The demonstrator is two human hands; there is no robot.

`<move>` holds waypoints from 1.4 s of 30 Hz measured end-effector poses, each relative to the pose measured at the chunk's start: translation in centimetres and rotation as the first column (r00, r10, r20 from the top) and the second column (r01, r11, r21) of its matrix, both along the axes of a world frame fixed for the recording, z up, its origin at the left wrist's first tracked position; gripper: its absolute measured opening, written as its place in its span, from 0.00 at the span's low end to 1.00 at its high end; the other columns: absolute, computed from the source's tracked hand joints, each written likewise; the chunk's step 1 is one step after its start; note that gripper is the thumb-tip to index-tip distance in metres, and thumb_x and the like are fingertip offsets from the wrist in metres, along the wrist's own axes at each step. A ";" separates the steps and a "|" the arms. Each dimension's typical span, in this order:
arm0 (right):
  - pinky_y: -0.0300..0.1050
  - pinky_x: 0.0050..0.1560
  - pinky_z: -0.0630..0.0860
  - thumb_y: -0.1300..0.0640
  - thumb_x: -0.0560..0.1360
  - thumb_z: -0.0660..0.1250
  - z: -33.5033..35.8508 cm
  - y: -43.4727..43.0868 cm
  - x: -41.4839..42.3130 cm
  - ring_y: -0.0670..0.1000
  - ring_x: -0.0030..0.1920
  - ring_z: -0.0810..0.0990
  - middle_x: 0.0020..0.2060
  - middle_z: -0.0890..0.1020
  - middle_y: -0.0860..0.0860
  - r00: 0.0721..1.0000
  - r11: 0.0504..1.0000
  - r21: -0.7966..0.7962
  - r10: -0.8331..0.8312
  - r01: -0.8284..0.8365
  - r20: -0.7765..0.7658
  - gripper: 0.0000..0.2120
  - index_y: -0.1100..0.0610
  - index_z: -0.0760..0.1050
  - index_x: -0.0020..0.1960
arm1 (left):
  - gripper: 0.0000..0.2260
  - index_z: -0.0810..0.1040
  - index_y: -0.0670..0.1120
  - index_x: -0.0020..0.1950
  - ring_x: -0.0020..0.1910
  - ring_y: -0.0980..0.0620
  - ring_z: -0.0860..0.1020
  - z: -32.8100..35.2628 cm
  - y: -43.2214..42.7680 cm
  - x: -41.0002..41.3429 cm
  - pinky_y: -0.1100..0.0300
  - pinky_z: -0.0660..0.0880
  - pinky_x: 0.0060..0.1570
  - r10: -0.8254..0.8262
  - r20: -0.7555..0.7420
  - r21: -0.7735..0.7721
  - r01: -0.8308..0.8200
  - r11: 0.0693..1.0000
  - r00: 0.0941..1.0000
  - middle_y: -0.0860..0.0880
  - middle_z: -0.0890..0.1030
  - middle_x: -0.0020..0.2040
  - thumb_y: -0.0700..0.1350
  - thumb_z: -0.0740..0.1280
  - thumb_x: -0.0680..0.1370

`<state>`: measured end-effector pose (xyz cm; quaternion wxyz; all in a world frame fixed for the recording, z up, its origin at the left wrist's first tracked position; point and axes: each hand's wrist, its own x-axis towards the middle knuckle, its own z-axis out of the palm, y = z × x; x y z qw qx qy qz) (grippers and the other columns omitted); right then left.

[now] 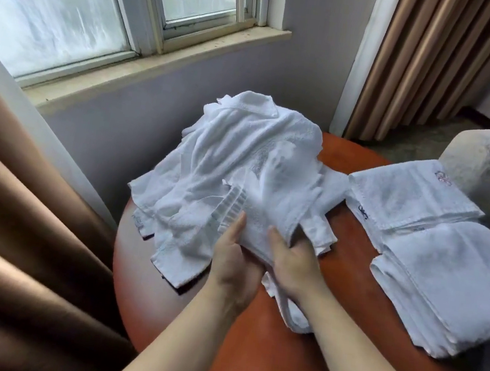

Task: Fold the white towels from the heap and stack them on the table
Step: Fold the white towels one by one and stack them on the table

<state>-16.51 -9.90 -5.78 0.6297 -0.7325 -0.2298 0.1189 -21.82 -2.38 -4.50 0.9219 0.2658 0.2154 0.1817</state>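
Both hands are on one towel (264,219) at the near edge of the heap (228,158). The left hand (232,258) has its thumb on top and fingers tucked under the cloth. The right hand (291,261) grips it the same way just beside it, so both are closed on that towel.

My guess is they're held close together like that to find an edge or corner and pull this one free of the rest. A loose end of it hangs below the right hand onto the table (275,370).

The heap sits mid-table, toward the window (58,5) side, all crumpled, several towels by the look of it. The folded ones are off to the right, a far stack (407,194) and a near stack (455,284). I reckon they're kept apart from the heap so nothing gets dragged loose. Plenty left to fold, I'd say.
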 end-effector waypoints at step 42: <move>0.47 0.47 0.76 0.48 0.65 0.76 -12.6 -6.9 2.5 0.55 0.51 0.79 0.53 0.80 0.54 0.749 0.774 -0.629 -0.458 0.072 -0.478 0.27 0.61 0.75 0.58 | 0.23 0.75 0.39 0.61 0.50 0.48 0.76 -15.0 9.1 -9.6 0.56 0.74 0.52 0.443 -0.737 0.409 -0.184 0.894 0.510 0.45 0.78 0.52 0.43 0.76 0.69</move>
